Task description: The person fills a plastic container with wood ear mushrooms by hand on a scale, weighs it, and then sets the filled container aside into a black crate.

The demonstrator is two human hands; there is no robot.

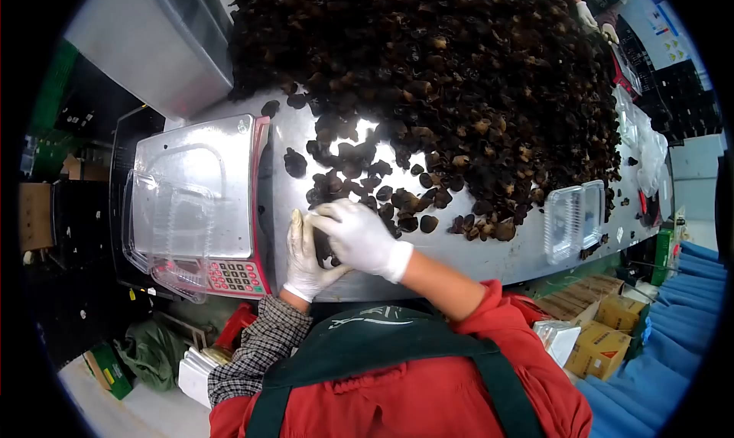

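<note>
Dark brown, curled pieces that look like wood ear mushrooms (428, 79) lie in a big heap on the metal table, with looser ones nearer me. My left hand (307, 268), in a white glove, is at the near edge beside the scale, fingers stretched away from me and thumb apart. My right hand (361, 238), also gloved, reaches over from the right, its fingers bent together against my left fingertips. What the right fingers pinch, if anything, is hidden. A few dark pieces show in the gap between both hands.
At the left stands a scale (202, 163) with a keypad, a clear plastic clamshell box (183, 220) on it. Behind is a grey bin (157, 48). Another clear clamshell (563, 224) sits at right. A co-worker's gloved hand (586, 16) shows at the far right. Cardboard boxes (604, 350) are below.
</note>
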